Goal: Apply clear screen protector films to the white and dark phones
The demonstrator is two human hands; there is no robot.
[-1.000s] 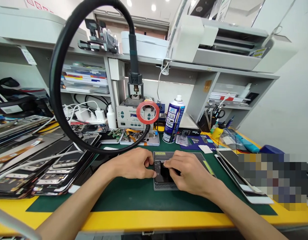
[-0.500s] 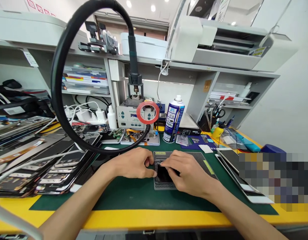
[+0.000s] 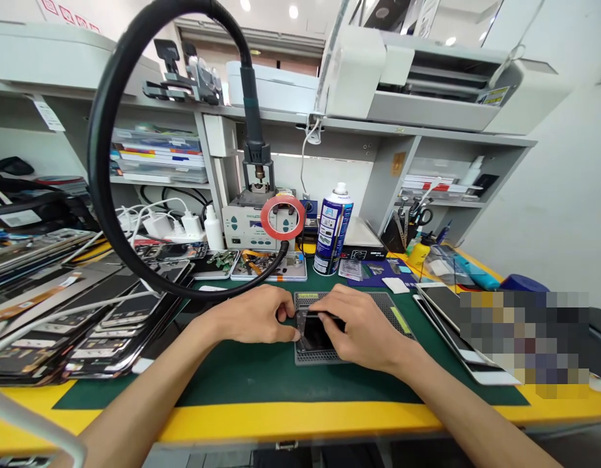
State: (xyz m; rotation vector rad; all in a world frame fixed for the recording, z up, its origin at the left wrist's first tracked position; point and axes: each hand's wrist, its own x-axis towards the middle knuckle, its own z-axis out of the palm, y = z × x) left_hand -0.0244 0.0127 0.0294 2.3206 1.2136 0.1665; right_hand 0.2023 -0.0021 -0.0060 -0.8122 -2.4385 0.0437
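Note:
A dark phone (image 3: 317, 335) lies flat on a grey perforated pad (image 3: 303, 359), its glossy black face up. My left hand (image 3: 261, 315) is at the phone's left end, fingers curled, with the thumb and forefinger against that edge. Over the phone's right part is my right hand (image 3: 361, 325), its fingers bent together. Between its thumb and fingers shows a thin dark flat piece (image 3: 325, 314), raised slightly over the phone's far side. Whether this piece is part of the phone or a separate tool, I cannot tell. My right hand hides the phone's right end.
Stacked phone screens (image 3: 119, 325) crowd the left side, and white-edged tablet panels (image 3: 468, 344) lie at right. Behind stand a blue spray can (image 3: 332, 231) and trays of small parts (image 3: 271, 265). A black flexible arm (image 3: 102, 149) loops over the green mat (image 3: 242, 383).
The view has shifted slightly, moving everything a little left in the picture. Under my right fingers the thin dark piece now shows more plainly. My left hand keeps its place at the phone's edge.

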